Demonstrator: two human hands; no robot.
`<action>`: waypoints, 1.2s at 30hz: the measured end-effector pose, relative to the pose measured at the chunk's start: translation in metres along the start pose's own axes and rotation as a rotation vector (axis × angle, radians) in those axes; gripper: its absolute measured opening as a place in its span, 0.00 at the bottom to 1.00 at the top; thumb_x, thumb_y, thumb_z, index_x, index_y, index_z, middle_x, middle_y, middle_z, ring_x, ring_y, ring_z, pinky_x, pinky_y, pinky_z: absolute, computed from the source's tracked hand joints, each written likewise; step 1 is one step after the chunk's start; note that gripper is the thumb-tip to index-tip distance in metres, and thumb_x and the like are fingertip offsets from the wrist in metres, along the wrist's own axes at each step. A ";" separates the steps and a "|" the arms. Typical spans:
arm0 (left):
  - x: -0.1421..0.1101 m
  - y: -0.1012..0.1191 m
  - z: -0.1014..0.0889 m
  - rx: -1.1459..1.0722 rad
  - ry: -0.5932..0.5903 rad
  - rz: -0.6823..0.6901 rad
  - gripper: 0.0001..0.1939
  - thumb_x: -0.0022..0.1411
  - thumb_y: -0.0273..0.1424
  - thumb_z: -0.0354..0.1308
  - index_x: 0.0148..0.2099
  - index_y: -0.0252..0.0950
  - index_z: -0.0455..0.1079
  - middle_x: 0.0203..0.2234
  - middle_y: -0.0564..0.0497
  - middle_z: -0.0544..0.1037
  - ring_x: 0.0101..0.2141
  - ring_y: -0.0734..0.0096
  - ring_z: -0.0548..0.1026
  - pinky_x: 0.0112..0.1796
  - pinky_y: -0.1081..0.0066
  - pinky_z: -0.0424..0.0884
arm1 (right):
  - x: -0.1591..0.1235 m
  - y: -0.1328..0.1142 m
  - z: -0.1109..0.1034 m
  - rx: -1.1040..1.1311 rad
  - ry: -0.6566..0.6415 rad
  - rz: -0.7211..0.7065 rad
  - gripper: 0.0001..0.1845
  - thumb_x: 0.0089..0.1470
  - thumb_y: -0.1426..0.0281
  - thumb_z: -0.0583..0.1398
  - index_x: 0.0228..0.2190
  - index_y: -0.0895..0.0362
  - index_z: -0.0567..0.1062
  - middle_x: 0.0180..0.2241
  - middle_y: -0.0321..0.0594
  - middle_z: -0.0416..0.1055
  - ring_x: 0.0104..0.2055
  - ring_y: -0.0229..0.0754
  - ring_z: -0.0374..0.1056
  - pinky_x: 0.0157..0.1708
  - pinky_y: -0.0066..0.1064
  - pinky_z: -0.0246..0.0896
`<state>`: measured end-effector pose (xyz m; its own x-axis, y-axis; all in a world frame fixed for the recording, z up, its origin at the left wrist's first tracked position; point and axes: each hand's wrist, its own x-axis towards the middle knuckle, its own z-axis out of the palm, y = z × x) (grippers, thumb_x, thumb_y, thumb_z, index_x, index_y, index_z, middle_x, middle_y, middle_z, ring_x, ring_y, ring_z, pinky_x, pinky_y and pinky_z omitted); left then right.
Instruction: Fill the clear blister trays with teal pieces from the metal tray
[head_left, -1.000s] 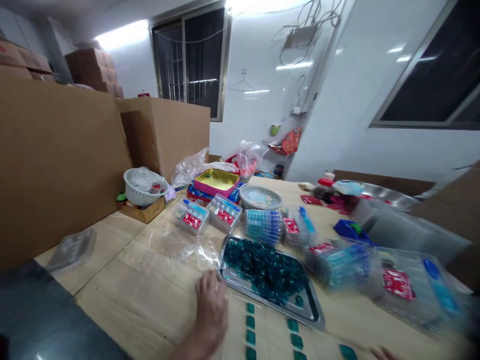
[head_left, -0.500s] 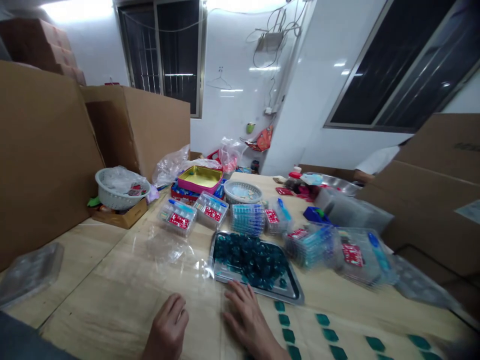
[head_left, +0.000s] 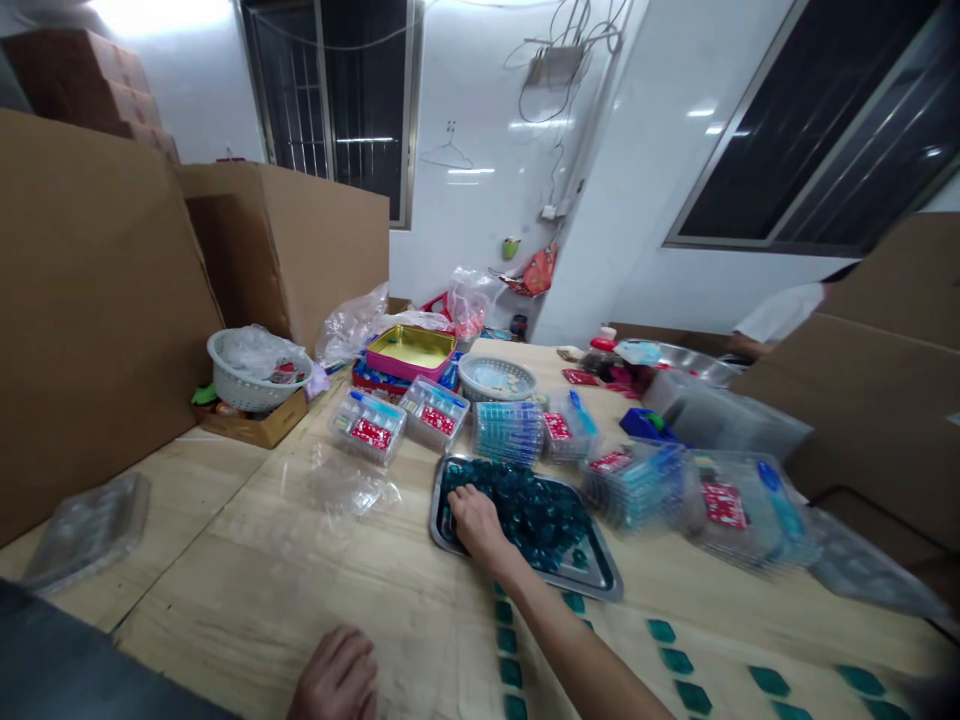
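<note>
Near edge: the left hand [head_left: 334, 680] was low at the bottom of the view, fingers bent and close together, over the wooden bench [head_left: 255, 590]; whether it pinched anything could not be told. A seam crossed the bench to its left, and wood grain showed from there to the tray [head_left: 604, 575].
Teal rows: flat teal pieces [head_left: 677, 661] lay in spaced lines on the bench, on both sides of the right forearm.
Tray and right hand: the right hand [head_left: 476, 518] reached over the near rim at the tray's left end, its fingers curled down onto the heaped teal pieces [head_left: 551, 520]; its grip could not be told.
Left side: a clear plastic tray [head_left: 90, 530] lay near the bench's left edge, and clear film [head_left: 352, 488] left of the metal tray.
Boxes beyond: clear boxes [head_left: 370, 428] held red cards and blue items, beside bluish stacks [head_left: 508, 432].
Far containers: a white basket [head_left: 238, 390] held plastic bags; a round basket [head_left: 480, 387] held small pale pieces; a pink tin [head_left: 388, 367] showed its gold inside.
Far right: a person's pale sleeve [head_left: 780, 312] showed near a metal basin [head_left: 697, 368].
</note>
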<state>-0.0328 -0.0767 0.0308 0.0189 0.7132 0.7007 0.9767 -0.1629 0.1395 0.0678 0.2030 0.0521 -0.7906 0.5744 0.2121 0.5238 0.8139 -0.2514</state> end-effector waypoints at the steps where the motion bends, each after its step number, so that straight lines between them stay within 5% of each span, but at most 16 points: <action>1: 0.012 0.002 -0.001 -0.055 0.025 -0.035 0.13 0.53 0.19 0.47 0.33 0.38 0.70 0.28 0.48 0.78 0.34 0.67 0.76 0.37 0.70 0.74 | 0.000 0.000 -0.001 0.022 0.008 0.012 0.13 0.46 0.84 0.51 0.26 0.60 0.72 0.32 0.49 0.72 0.38 0.46 0.64 0.38 0.32 0.55; 7: 0.073 0.012 0.014 -0.379 -0.005 -0.462 0.10 0.58 0.23 0.47 0.31 0.35 0.69 0.26 0.49 0.75 0.30 0.69 0.73 0.32 0.70 0.72 | -0.018 -0.005 -0.011 0.250 0.030 0.086 0.08 0.48 0.78 0.52 0.26 0.58 0.71 0.27 0.40 0.73 0.32 0.40 0.67 0.32 0.28 0.58; 10: 0.092 0.010 0.027 -0.467 0.041 -0.601 0.08 0.56 0.24 0.49 0.31 0.35 0.69 0.27 0.49 0.75 0.30 0.69 0.74 0.30 0.72 0.71 | -0.036 -0.017 -0.013 0.721 0.001 0.121 0.04 0.47 0.71 0.57 0.24 0.58 0.70 0.28 0.38 0.74 0.28 0.38 0.68 0.28 0.27 0.60; 14: 0.106 0.012 0.036 -0.524 0.080 -0.603 0.11 0.54 0.22 0.50 0.35 0.36 0.72 0.31 0.48 0.76 0.35 0.68 0.73 0.35 0.70 0.71 | -0.057 -0.038 -0.015 1.372 -0.041 0.269 0.10 0.39 0.67 0.66 0.22 0.58 0.70 0.30 0.38 0.74 0.27 0.37 0.67 0.29 0.29 0.61; 21: 0.112 0.011 0.040 -0.614 -0.063 -0.732 0.06 0.47 0.21 0.54 0.27 0.34 0.71 0.24 0.51 0.74 0.27 0.71 0.70 0.30 0.73 0.66 | -0.064 -0.050 -0.018 1.488 -0.081 0.330 0.12 0.36 0.66 0.69 0.23 0.58 0.73 0.19 0.31 0.69 0.22 0.33 0.63 0.25 0.26 0.58; 28: 0.113 -0.010 0.045 -1.163 -0.094 -1.115 0.04 0.39 0.26 0.60 0.21 0.31 0.68 0.16 0.56 0.71 0.21 0.77 0.67 0.26 0.76 0.60 | -0.061 -0.055 -0.021 1.705 -0.256 0.354 0.17 0.33 0.67 0.71 0.29 0.59 0.77 0.25 0.34 0.72 0.26 0.33 0.65 0.29 0.27 0.62; 36: 0.108 -0.018 0.040 -1.240 -0.213 -1.099 0.06 0.37 0.29 0.61 0.20 0.31 0.69 0.15 0.56 0.69 0.20 0.79 0.63 0.25 0.76 0.56 | -0.062 -0.060 -0.008 1.890 -0.329 0.371 0.16 0.31 0.72 0.71 0.27 0.58 0.74 0.24 0.31 0.70 0.23 0.31 0.64 0.25 0.24 0.63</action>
<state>-0.0396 0.0303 0.0757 -0.3866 0.9032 -0.1865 -0.2033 0.1137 0.9725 0.0878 0.1195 0.0616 -0.8752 0.4490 -0.1802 -0.1299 -0.5768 -0.8065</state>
